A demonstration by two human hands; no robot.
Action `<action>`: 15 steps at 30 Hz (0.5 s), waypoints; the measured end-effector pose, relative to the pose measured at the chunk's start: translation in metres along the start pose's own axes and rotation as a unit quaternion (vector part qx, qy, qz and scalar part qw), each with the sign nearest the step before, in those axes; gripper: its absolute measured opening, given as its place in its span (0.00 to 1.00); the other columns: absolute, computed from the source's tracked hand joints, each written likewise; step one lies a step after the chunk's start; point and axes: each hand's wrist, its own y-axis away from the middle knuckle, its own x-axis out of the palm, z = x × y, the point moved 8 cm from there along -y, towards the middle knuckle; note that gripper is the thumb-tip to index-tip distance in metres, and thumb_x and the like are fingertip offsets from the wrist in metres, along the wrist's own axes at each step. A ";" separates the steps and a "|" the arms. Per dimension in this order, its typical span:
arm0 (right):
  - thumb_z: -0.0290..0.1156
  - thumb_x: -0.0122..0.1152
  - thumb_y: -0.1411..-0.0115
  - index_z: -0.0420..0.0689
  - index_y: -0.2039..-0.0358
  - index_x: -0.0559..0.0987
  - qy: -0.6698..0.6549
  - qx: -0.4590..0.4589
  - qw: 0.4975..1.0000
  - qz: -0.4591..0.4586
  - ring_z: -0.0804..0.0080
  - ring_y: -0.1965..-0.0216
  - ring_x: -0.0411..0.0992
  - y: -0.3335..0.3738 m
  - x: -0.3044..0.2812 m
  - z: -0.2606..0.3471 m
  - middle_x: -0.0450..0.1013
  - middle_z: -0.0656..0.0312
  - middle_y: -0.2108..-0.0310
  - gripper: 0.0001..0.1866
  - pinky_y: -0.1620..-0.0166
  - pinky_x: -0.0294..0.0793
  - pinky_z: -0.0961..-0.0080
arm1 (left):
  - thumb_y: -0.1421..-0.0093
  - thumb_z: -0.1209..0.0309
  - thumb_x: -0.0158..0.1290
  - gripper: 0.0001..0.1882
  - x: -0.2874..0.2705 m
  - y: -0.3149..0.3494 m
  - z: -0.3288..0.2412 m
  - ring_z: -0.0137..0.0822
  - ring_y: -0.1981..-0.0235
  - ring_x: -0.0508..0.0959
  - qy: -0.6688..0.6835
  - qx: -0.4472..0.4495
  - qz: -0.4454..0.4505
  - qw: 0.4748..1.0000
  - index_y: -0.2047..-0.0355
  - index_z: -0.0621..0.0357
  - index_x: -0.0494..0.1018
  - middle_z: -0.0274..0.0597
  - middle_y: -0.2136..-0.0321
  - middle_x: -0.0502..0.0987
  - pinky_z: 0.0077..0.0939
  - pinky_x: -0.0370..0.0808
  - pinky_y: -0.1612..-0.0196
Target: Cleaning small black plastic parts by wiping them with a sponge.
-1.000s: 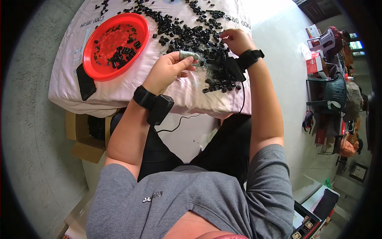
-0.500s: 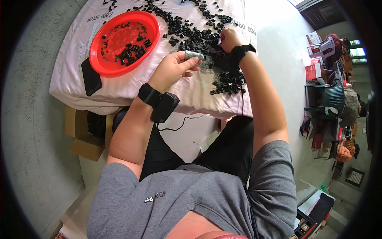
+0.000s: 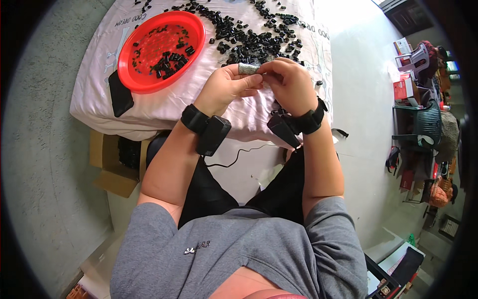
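Note:
In front of my chest, over the near part of the cloth-covered table, my two hands meet at their fingertips. Around the index finger of my left hand (image 3: 224, 89) is a grey speckled sleeve-like piece (image 3: 248, 69); whether it is worn or held is unclear. The thumb presses in beneath it. My right hand (image 3: 290, 84) pinches at the end of that piece, its fingers closed; anything small between the fingertips is hidden. Just beyond lies a spread of small black plastic parts (image 3: 244, 37). A red basin (image 3: 199, 50) to the left holds more of them.
A black phone-like slab (image 3: 120, 94) lies beside the basin on the pale printed cloth (image 3: 164, 107). Below the table's left side stands an open cardboard box (image 3: 117, 182) with dark contents. A cable (image 3: 234, 158) hangs near my knees. Chairs (image 3: 430, 119) and people are off right.
My right hand has come from the black parts back toward me and left, meeting my left hand. The left hand stays nearly in place. The view has shifted slightly.

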 end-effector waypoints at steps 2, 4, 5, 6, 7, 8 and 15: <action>0.20 0.63 0.51 0.40 0.68 0.83 -0.008 -0.016 1.000 0.016 0.55 0.69 0.76 0.000 0.003 -0.003 0.76 0.53 0.71 0.09 0.63 0.76 0.68 | 0.36 0.72 0.56 0.11 0.000 0.002 0.004 0.29 0.61 0.81 0.033 -0.028 -0.002 0.999 0.55 0.64 0.75 0.39 0.62 0.79 0.22 0.80 0.54; 0.20 0.63 0.49 0.39 0.68 0.83 -0.016 -0.015 0.999 0.023 0.62 0.71 0.78 -0.001 0.006 -0.001 0.76 0.56 0.72 0.07 0.65 0.76 0.72 | 0.35 0.73 0.55 0.10 -0.004 0.005 0.003 0.29 0.60 0.81 0.041 -0.036 -0.005 0.998 0.55 0.64 0.74 0.40 0.62 0.79 0.22 0.80 0.53; 0.20 0.63 0.49 0.39 0.68 0.83 -0.019 -0.017 0.999 0.022 0.62 0.71 0.78 -0.001 0.006 -0.003 0.76 0.56 0.72 0.07 0.65 0.76 0.72 | 0.35 0.73 0.55 0.10 -0.005 0.005 0.001 0.29 0.60 0.80 0.076 -0.033 0.004 0.997 0.55 0.64 0.74 0.41 0.62 0.79 0.21 0.79 0.53; 0.20 0.63 0.48 0.38 0.68 0.83 -0.108 0.052 0.993 0.010 0.66 0.72 0.78 0.001 0.003 -0.017 0.76 0.57 0.72 0.06 0.66 0.77 0.75 | 0.35 0.73 0.55 0.10 -0.004 0.005 0.001 0.29 0.60 0.80 0.113 -0.031 0.017 0.993 0.55 0.64 0.74 0.41 0.61 0.79 0.21 0.79 0.53; 0.19 0.63 0.47 0.37 0.68 0.83 -0.196 0.120 0.973 -0.001 0.71 0.73 0.78 0.004 0.003 -0.031 0.76 0.58 0.72 0.06 0.67 0.77 0.77 | 0.35 0.73 0.55 0.10 -0.005 0.003 0.001 0.29 0.60 0.80 0.112 -0.031 0.019 0.993 0.55 0.64 0.74 0.41 0.61 0.79 0.21 0.79 0.53; 0.19 0.63 0.47 0.37 0.68 0.83 -0.195 0.120 0.973 -0.003 0.71 0.73 0.78 0.004 0.001 -0.032 0.76 0.58 0.72 0.06 0.67 0.77 0.77 | 0.35 0.74 0.54 0.10 -0.006 0.001 0.001 0.28 0.60 0.80 0.136 -0.031 0.017 0.990 0.55 0.64 0.75 0.41 0.62 0.80 0.20 0.79 0.53; 0.18 0.62 0.46 0.37 0.65 0.83 -0.179 0.052 0.982 -0.044 0.74 0.72 0.77 0.006 -0.005 -0.022 0.75 0.59 0.71 0.08 0.68 0.75 0.81 | 0.36 0.74 0.55 0.08 -0.002 0.002 -0.001 0.26 0.63 0.80 0.090 -0.032 -0.011 0.995 0.57 0.62 0.76 0.37 0.63 0.81 0.19 0.79 0.55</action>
